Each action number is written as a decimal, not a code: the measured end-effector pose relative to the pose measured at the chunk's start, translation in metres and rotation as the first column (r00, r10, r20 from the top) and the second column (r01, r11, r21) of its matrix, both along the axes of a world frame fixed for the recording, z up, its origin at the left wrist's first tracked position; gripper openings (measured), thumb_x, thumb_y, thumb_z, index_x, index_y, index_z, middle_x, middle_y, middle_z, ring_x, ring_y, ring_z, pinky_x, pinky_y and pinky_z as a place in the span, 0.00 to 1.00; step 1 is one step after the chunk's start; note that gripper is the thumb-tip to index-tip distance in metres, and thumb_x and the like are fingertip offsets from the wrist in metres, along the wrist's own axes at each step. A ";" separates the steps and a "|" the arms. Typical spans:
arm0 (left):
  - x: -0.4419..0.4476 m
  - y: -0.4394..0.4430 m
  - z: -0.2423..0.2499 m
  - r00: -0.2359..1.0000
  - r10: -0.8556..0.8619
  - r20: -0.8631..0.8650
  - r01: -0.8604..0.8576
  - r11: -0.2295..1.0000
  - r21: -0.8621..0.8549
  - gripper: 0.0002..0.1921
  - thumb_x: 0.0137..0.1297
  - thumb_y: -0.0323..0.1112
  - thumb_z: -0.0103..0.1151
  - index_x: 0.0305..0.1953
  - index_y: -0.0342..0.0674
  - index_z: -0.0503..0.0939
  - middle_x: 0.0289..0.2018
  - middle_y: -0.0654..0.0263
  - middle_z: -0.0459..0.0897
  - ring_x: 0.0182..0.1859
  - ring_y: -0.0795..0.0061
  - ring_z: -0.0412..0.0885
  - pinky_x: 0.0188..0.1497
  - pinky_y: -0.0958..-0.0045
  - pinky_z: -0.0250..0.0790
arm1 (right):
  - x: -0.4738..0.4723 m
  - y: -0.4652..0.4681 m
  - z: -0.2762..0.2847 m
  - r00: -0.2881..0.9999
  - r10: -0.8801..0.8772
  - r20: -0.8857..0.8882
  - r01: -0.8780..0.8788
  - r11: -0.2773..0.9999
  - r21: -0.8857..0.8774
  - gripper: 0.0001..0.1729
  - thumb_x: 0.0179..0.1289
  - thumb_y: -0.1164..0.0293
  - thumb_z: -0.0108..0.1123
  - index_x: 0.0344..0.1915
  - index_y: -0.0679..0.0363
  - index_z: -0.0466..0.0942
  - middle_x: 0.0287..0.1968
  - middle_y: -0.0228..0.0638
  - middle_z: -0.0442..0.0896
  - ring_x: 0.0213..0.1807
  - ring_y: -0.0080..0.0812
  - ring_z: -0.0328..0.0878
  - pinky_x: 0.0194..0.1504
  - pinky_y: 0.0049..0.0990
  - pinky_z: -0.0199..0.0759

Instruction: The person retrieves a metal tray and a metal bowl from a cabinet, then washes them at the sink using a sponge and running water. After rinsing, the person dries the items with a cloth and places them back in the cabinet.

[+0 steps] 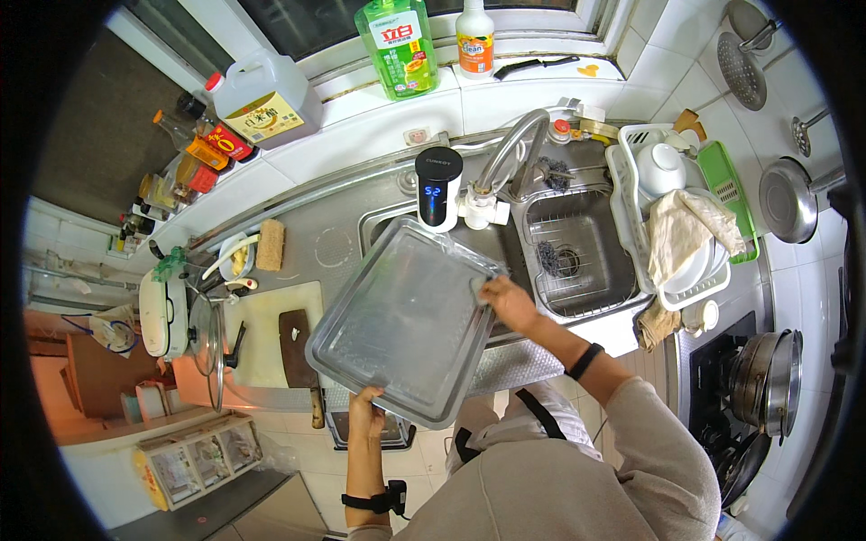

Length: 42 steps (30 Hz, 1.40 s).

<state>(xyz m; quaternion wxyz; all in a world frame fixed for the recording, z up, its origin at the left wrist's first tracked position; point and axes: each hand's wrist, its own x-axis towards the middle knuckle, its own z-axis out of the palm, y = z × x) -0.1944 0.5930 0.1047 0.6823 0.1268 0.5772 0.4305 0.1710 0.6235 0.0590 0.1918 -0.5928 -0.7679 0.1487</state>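
Observation:
A large rectangular grey lid or shallow tray (406,318) is tilted over the front of the sink and hides much of the left basin (497,243). My left hand (367,412) grips its lower left edge, the thumb on top. At its right edge, my right hand (511,304) has its fingers closed on a small greyish pad (479,291), pressed against the wet surface. Water runs over the upper right corner, below the faucet's white filter head (480,208). A black-topped unit (438,189) with a lit digital display is joined to that head.
The right basin (582,250) holds a wire rack and a steel-wool scrubber (547,257). A white dish rack (629,169) with bowls and a cloth stands to the right. On the left, a cleaver (295,348) lies on a cutting board (254,304), its handle past the counter edge.

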 end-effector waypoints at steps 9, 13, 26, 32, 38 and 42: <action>0.016 0.016 0.026 0.992 -0.108 -0.066 0.104 0.993 -0.062 0.28 0.40 0.19 0.52 0.50 0.40 0.65 0.39 0.63 0.71 0.42 0.67 0.72 0.41 0.68 0.70 | -0.092 -0.001 -0.008 0.987 -0.098 -0.129 0.084 0.990 -0.113 0.27 0.45 0.82 0.49 0.50 0.59 0.72 0.54 0.44 0.71 0.53 0.45 0.68 0.57 0.35 0.60; 0.020 0.020 0.050 0.987 -0.131 -0.098 0.125 0.990 -0.066 0.27 0.42 0.20 0.53 0.50 0.40 0.65 0.40 0.61 0.72 0.42 0.65 0.71 0.45 0.67 0.67 | -0.094 -0.005 -0.002 0.935 -0.037 -0.352 0.026 0.999 -0.034 0.23 0.47 0.83 0.50 0.48 0.64 0.72 0.51 0.44 0.73 0.48 0.47 0.68 0.52 0.34 0.65; -0.038 -0.003 0.135 0.645 -0.117 -0.755 0.353 0.922 0.159 0.14 0.54 0.26 0.55 0.43 0.34 0.71 0.38 0.64 0.74 0.41 0.73 0.71 0.44 0.74 0.63 | -0.057 0.052 -0.017 -0.017 -0.832 -0.555 -0.029 0.555 -0.831 0.17 0.55 0.77 0.50 0.47 0.63 0.71 0.37 0.34 0.73 0.37 0.29 0.71 0.38 0.27 0.68; -0.065 -0.027 0.173 0.572 0.042 -0.819 0.318 0.909 0.269 0.16 0.61 0.37 0.57 0.43 0.31 0.72 0.38 0.64 0.75 0.40 0.76 0.70 0.46 0.76 0.62 | -0.057 0.055 0.010 -0.286 -0.866 -0.409 -0.238 0.478 -0.845 0.12 0.57 0.76 0.47 0.43 0.60 0.68 0.36 0.36 0.71 0.34 0.30 0.69 0.32 0.29 0.67; -0.083 -0.037 0.195 0.314 -0.070 -0.947 0.627 0.764 0.152 0.08 0.57 0.22 0.53 0.39 0.29 0.75 0.35 0.56 0.80 0.36 0.71 0.77 0.40 0.74 0.68 | -0.059 0.053 0.017 -0.339 -0.856 -0.391 -0.325 0.496 -0.805 0.13 0.62 0.67 0.47 0.43 0.61 0.66 0.39 0.37 0.69 0.37 0.30 0.67 0.32 0.28 0.66; -0.060 -0.030 0.215 0.188 -0.032 -0.982 0.867 0.475 0.151 0.18 0.39 0.17 0.52 0.38 0.34 0.78 0.40 0.55 0.81 0.46 0.60 0.79 0.47 0.69 0.70 | -0.050 0.046 0.019 -0.263 -0.904 -0.336 -0.467 0.424 -0.776 0.28 0.62 0.50 0.47 0.49 0.63 0.64 0.39 0.37 0.70 0.37 0.34 0.69 0.39 0.32 0.69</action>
